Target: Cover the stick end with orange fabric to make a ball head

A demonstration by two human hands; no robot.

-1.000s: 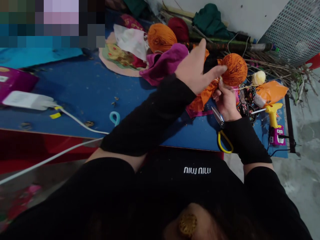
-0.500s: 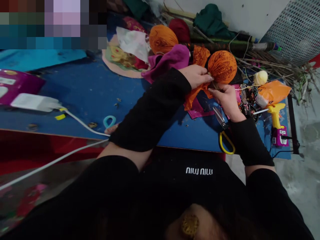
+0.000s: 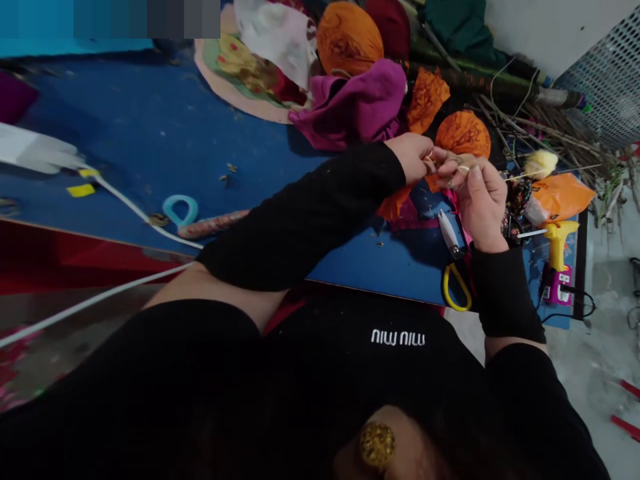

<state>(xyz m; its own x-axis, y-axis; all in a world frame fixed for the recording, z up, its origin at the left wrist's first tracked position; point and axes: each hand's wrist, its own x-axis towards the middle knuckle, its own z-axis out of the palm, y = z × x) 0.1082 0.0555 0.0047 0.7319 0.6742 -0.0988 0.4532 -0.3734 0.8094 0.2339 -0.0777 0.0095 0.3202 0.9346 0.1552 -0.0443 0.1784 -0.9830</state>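
Both hands meet just in front of a round, orange, cloth-wrapped ball [image 3: 464, 132] with dark print. My left hand [image 3: 413, 157] is closed in a pinch at the near side of the ball, but what lies between its fingertips is hidden. My right hand [image 3: 484, 200] pinches a pale yellow yarn, whose strand runs right to a small yarn ball [image 3: 541, 163]. Loose orange cloth [image 3: 395, 204] hangs out below my left fingers. Scissors [image 3: 456, 267] with a yellow handle lie open close to my right wrist.
A second orange ball [image 3: 350, 39] and purple cloth [image 3: 353, 107] lie to the left. At the right are an orange bag [image 3: 565, 198], a yellow glue gun [image 3: 559, 243] and twigs [image 3: 535, 127]. A white cable [image 3: 123, 200] crosses the blue table [image 3: 150, 133] edge.
The view has tilted down and shifted. My hands have drawn closer together and now cover the near side of the orange ball, and my right hand has turned with its fingers curled upward.
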